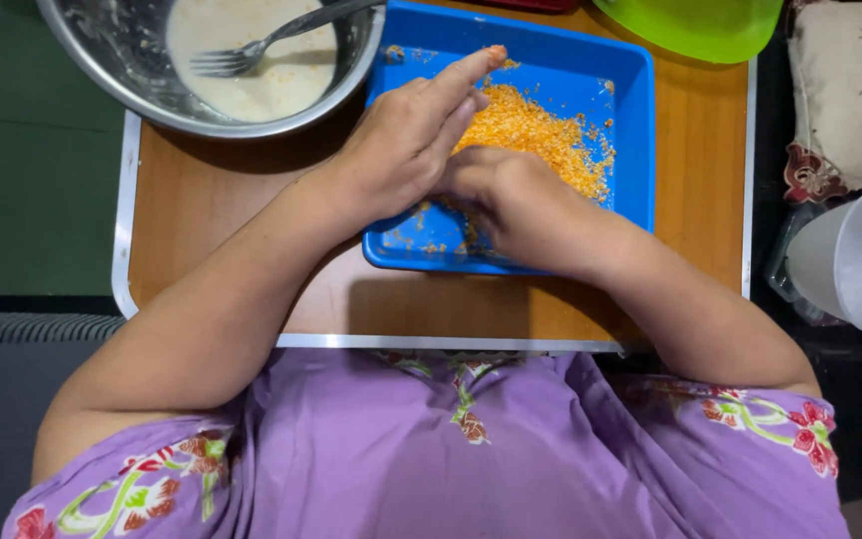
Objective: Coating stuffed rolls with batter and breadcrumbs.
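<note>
A blue rectangular tray (631, 120) lies on the small wooden table (221, 190), holding a heap of orange breadcrumbs (536, 135). Both my hands are inside the tray. My left hand (406, 135) lies flat with fingers stretched toward the tray's far side, crumbs stuck to its fingertip. My right hand (506, 200) is curled over the near part of the crumbs, its fingers hidden under the left hand. I cannot see whether anything lies under either hand.
A metal bowl (132, 85) of pale batter with a fork (251, 52) in it stands at the table's far left. A green plastic dish (700, 25) sits far right. Off the table to the right are a white cup (855, 260) and patterned cloth (850, 100).
</note>
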